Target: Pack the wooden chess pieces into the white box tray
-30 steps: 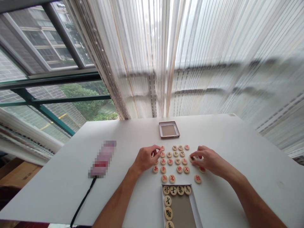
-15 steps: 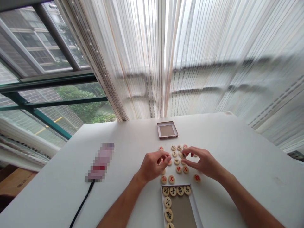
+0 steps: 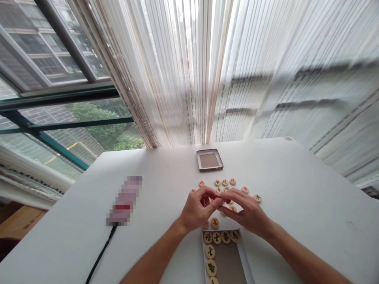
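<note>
My left hand (image 3: 197,207) and my right hand (image 3: 248,210) meet fingertip to fingertip above a loose group of Chinese chess pieces. The left thumb and index finger are pinched together. Right fingers and thumb curl in against the left fingertips; whatever lies between them is hidden. Around the hands lie round wooden pieces with red or black characters, such as a red piece (image 3: 215,222) and a black piece (image 3: 257,198). Other pieces are partly covered by the fingers. Nearest me, an open box (image 3: 242,256) holds black pieces along its far and left sides.
A small box lid (image 3: 209,169) lies beyond the pieces. To the left is a blurred-out pink object (image 3: 126,201) with a black cable (image 3: 100,254). The white table (image 3: 310,228) reaches to curtains (image 3: 183,98) and a window at the back.
Both hands have come together at the fingertips, the right moving left with the black piece it was pinching, which is now out of sight. A black piece shows to the right of the right hand.
</note>
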The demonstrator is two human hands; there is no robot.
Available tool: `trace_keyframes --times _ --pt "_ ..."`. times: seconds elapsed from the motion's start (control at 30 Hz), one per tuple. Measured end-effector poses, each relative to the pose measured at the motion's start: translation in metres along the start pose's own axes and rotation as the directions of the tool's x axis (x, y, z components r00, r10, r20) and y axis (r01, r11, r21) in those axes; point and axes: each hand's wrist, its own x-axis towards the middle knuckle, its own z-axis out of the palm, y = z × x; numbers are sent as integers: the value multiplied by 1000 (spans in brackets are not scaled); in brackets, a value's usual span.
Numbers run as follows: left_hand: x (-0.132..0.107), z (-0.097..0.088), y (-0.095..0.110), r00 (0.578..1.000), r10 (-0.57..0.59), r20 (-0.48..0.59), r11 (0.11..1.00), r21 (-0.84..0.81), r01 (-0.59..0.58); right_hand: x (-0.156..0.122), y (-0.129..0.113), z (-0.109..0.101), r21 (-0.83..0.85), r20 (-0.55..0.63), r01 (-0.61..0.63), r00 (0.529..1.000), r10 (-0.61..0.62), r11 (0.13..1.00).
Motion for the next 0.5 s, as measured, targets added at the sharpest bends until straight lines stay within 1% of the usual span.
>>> trace_keyframes --times 0.2,0.37,0.5 --pt "0 -5 -3 998 21 55 999 -32 -20 -2 3 1 -34 -76 29 997 -31 999" --pt "-1 -6 -2 992 41 118 996 -82 -31 -3 4 0 -40 -100 -20 995 16 999" --pt "-2 -4 -3 992 58 112 995 -85 -49 -4 5 0 -37 -96 -38 995 34 999"
